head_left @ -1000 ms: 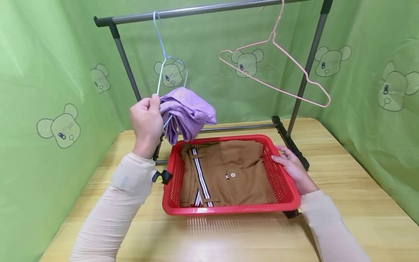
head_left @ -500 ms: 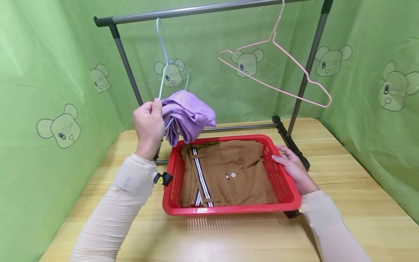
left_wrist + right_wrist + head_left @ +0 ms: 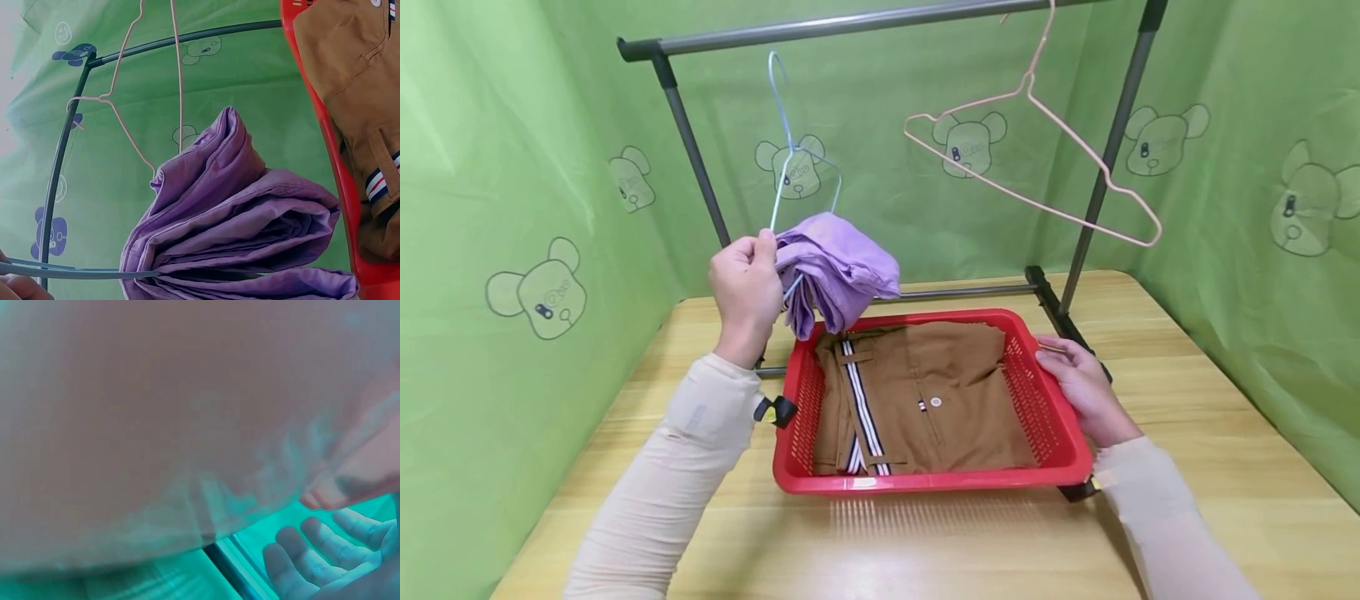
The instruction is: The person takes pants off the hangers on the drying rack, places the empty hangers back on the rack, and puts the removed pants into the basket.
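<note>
My left hand [image 3: 747,283] pinches the side of a light blue wire hanger [image 3: 787,117], its hook below and in front of the rack's bar. Folded purple cloth [image 3: 842,258], perhaps trousers, hangs over the hanger's lower bar; the left wrist view shows its layered folds [image 3: 250,212]. My right hand [image 3: 1086,387] is beside the right rim of a red plastic basket [image 3: 932,482], thumb near the rim, fingers loosely extended [image 3: 331,544]. Whether it touches the basket is unclear. Folded brown trousers [image 3: 955,392] with a striped waistband lie in the basket.
A metal clothes rack [image 3: 865,21] spans the back, its right foot [image 3: 1060,308] behind the basket. From its bar hangs a bare pink hanger [image 3: 1037,196]. Green curtains [image 3: 557,150] surround the wooden table [image 3: 715,517].
My left hand has moved right and slightly down with the hanger and purple cloth, the hook dropping away from the bar. My right hand has shifted slightly right, its thumb drawn outward.
</note>
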Demonstrator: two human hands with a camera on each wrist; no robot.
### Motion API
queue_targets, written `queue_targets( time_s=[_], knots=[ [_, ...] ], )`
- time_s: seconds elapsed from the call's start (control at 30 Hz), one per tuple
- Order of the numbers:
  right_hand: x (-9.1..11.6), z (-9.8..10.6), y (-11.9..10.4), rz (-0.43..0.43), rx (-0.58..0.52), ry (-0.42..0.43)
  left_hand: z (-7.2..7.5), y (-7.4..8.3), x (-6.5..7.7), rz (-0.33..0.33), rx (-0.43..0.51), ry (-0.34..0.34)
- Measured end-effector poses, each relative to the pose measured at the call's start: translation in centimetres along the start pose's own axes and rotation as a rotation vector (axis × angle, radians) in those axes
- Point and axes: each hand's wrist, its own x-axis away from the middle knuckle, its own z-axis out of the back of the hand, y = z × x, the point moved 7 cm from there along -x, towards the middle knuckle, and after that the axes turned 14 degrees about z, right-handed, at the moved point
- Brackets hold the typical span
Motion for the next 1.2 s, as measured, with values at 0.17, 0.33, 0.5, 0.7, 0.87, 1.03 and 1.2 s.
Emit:
queue_targets(
  time_s=[0.17,0.33,0.5,0.7,0.87,1.03,1.2],
  knots=[
    [0.1,0.6,-0.8,0.016,-0.071,0.0,0.0,0.1,0.0,-0.006,-0.016,-0.009],
    [0.0,1.2,-2.1,0.043,-0.192,-0.001,0.2,0.1,0.0,-0.001,-0.008,-0.011],
    [-0.3,1.8,-3.8,0.057,-0.289,-0.004,0.3,0.1,0.1,-0.002,-0.014,-0.015],
    [-0.6,2.0,-6.0,0.084,-0.279,-0.03,0.5,0.1,0.2,-0.012,-0.031,-0.008],
    [-1.2,1.8,-7.6,0.101,-0.272,-0.047,0.5,0.1,0.2,-0.014,-0.037,-0.005],
    [-2.0,0.9,-9.3,0.12,-0.238,-0.066,0.5,0.1,0.2,-0.013,-0.034,-0.005],
    [-2.6,-0.7,-10.5,0.109,-0.192,-0.092,0.4,0.1,0.1,-0.011,-0.042,0.006]
  ],
)
